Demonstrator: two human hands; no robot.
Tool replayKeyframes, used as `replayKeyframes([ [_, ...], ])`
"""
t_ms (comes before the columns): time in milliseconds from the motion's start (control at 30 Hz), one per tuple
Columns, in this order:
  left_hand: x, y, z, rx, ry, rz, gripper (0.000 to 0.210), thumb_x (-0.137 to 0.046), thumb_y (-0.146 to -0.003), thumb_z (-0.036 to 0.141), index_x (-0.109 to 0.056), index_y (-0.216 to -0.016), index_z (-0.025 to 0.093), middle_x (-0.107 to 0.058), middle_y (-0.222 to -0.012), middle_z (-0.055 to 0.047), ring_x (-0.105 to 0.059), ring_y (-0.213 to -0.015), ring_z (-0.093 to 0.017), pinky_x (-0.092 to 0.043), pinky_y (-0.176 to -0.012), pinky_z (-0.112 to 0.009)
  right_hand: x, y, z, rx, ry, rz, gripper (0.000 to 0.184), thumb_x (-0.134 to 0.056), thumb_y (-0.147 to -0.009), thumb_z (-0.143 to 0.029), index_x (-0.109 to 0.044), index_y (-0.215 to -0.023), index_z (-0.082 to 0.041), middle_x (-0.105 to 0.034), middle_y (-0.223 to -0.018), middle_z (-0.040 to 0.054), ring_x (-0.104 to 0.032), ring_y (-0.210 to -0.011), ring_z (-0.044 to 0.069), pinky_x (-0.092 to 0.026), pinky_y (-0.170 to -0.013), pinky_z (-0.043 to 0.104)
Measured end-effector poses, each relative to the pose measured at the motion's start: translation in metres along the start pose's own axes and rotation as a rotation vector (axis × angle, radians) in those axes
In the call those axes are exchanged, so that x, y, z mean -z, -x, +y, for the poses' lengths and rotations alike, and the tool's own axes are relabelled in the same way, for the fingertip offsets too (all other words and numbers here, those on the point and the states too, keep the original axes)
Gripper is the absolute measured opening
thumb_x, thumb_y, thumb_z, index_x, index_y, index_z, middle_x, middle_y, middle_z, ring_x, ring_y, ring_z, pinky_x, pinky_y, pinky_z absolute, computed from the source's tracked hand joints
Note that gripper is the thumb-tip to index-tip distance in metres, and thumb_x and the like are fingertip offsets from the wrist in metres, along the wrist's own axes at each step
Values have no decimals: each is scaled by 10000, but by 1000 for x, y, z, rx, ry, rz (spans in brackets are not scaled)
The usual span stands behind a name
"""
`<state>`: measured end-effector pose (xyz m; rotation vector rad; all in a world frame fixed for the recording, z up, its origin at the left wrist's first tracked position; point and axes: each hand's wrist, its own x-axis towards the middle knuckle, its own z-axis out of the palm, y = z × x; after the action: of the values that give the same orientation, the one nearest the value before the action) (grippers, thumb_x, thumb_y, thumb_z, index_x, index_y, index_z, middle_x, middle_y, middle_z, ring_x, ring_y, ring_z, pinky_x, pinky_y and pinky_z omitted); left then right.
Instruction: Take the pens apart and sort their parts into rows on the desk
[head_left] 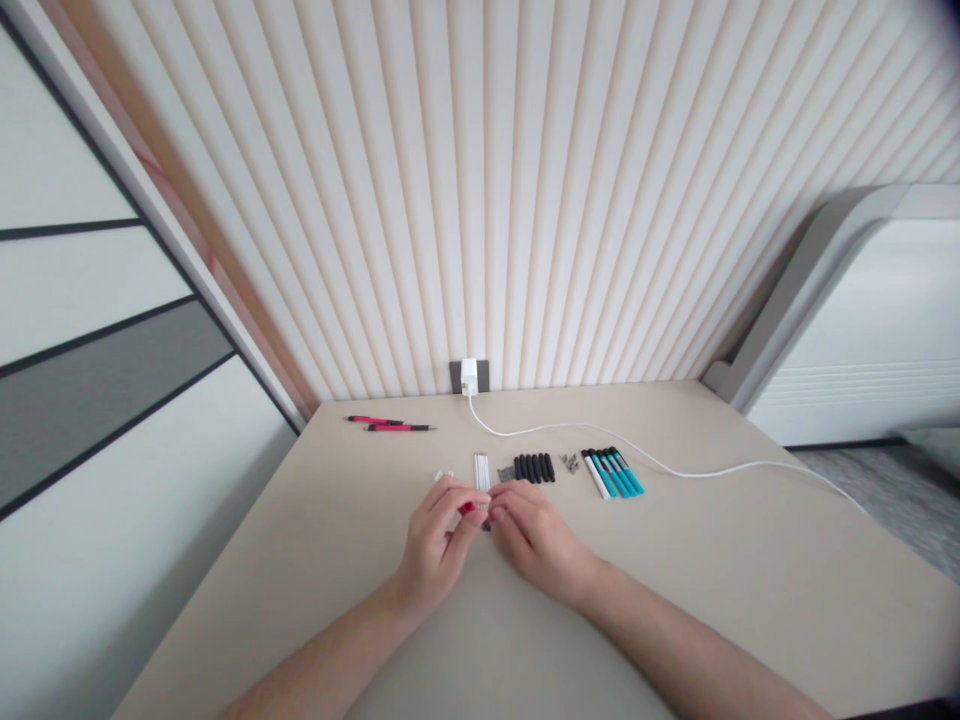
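Observation:
Near the middle of the table my left hand [435, 538] pinches a small red pen part [469, 508] between thumb and fingers. My right hand [541, 538] meets it from the other side, fingers closed at the far end of the piece; whatever those fingertips grip is hidden. Just beyond the hands lie several thin white rods [481, 470] in a row, like refills. Beside them are tiny grey parts [506, 473] and a row of black grip sleeves [535, 468]. Small clear pieces [444, 474] show partly behind my left hand.
More small metallic bits [571, 463] lie right of the sleeves, then a row of teal and white pen barrels [619, 473]. Two red-and-black pens [399, 428] rest at the back left. A white cable [555, 427] runs from a charger [469, 376] across the table to the right.

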<state>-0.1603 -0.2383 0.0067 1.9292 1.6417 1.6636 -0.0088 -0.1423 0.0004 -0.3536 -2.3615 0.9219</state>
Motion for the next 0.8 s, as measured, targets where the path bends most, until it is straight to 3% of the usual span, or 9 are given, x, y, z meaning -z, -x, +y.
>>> replayKeyframes([
  [133, -1, -4, -2, 168, 108, 100, 119, -522, -937, 252, -624, -943, 190, -585, -881, -25, -613, -730, -120, -516, -617, -214, -1, -1, 3, -92, -71, 87, 261, -385, -986, -281, -605, -1100, -197, -657, -1041, 84, -580, -980, 194, -446, -882, 343],
  [267, -4, -8, -6, 308, 220, 142, 128, -555, -920, 294, -618, -944, 185, -617, -863, -15, -660, -740, -137, -544, -696, -250, 0, -2, 10, -254, -284, 127, 252, -467, -957, -367, -627, -1061, -202, -676, -907, 48, -597, -805, 167, -465, -739, 291],
  [433, -8, -8, -14, 481, 234, -22, 193, -564, -904, 345, -615, -989, 179, -655, -856, -21, -674, -714, -154, -553, -689, -276, 8, -6, 22, -365, -509, 334, 275, -604, -867, -423, -635, -1029, -203, -646, -866, 35, -567, -748, 160, -445, -674, 276],
  [600, -12, -5, -15, 362, -2, -248, 178, -537, -912, 300, -676, -949, 195, -668, -855, -42, -640, -788, -167, -513, -747, -280, 15, -9, 25, -393, -589, 457, 309, -654, -825, -413, -627, -1047, -200, -623, -825, 22, -549, -725, 148, -438, -677, 277],
  [700, -12, -5, -14, 326, -59, -243, 204, -514, -924, 307, -670, -1006, 205, -671, -917, -49, -625, -811, -160, -495, -733, -260, 14, -9, 25, -411, -557, 445, 293, -656, -822, -411, -641, -1018, -193, -618, -812, 22, -542, -723, 149, -432, -677, 281],
  [800, -11, -6, -14, 330, -106, -183, 205, -502, -929, 324, -661, -917, 195, -661, -833, -29, -607, -753, -146, -473, -685, -241, 13, -8, 27, -407, -544, 443, 283, -647, -829, -409, -643, -1015, -195, -616, -813, 20, -537, -722, 149, -428, -672, 280],
])
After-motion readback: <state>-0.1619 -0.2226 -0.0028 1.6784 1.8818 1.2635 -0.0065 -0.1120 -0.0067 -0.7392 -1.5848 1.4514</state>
